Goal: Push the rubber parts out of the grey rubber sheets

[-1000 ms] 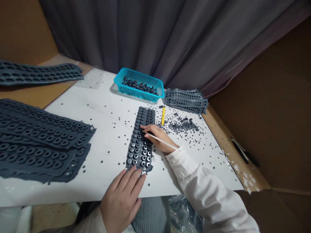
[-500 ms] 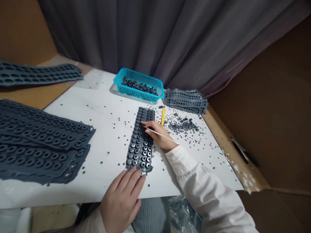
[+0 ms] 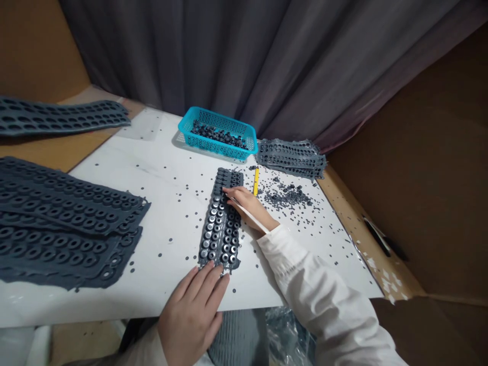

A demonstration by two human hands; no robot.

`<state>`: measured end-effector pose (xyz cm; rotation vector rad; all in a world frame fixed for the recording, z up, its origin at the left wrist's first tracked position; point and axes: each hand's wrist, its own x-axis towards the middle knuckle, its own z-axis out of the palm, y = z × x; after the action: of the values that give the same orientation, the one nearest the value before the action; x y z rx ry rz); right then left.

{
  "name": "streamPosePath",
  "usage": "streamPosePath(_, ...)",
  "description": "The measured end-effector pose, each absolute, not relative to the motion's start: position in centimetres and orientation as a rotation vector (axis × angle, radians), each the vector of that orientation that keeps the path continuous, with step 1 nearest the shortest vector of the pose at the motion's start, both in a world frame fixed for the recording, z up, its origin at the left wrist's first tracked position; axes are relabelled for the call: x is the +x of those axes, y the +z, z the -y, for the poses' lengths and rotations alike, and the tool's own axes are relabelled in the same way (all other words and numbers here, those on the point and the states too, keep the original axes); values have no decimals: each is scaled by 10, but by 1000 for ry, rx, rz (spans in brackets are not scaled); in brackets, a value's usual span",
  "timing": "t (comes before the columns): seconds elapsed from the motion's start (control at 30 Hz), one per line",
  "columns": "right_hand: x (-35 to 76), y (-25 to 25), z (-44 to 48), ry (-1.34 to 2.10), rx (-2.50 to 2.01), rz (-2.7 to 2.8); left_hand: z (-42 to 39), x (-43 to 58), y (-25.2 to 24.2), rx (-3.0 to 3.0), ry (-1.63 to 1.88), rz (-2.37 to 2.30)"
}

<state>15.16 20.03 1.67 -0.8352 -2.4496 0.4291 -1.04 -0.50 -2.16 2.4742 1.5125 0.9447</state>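
A dark grey rubber strip with rows of raised round rings lies lengthwise on the white table in front of me. Many of its rings look shiny. My right hand is closed around a thin pale stick-like tool, fingertips over the strip's upper middle. The tool's tip is hidden at the fingers, so its kind cannot be told. At the strip's near end lies my left hand, fingers stretched out and their tips touching its edge.
A blue basket of small black pieces stands at the back. Beside it are perforated grey sheets and a yellow cutter-like tool. Small black discs litter the table. More ringed sheets lie at left.
My right hand has shifted slightly, and the pale tool slopes more steeply. More rings in the strip's left rows look shiny. My left hand has stayed in place.
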Motion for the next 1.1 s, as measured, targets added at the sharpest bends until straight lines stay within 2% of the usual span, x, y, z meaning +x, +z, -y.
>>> streamPosePath(0.23,158,20,-211,413,-990,2305,6,-12,-24,2485,940,-1511)
streamPosePath(0.47,159,20,-204,747,-918,2257,6,-11,-26,2481,937,-1517)
streamPosePath(0.93,155,17,-223,374,-955,2368,6,-11,-24,2475,958,-1512)
streamPosePath(1.1,159,19,-223,512,-1019,2236,6,-11,-27,2461,966,-1509)
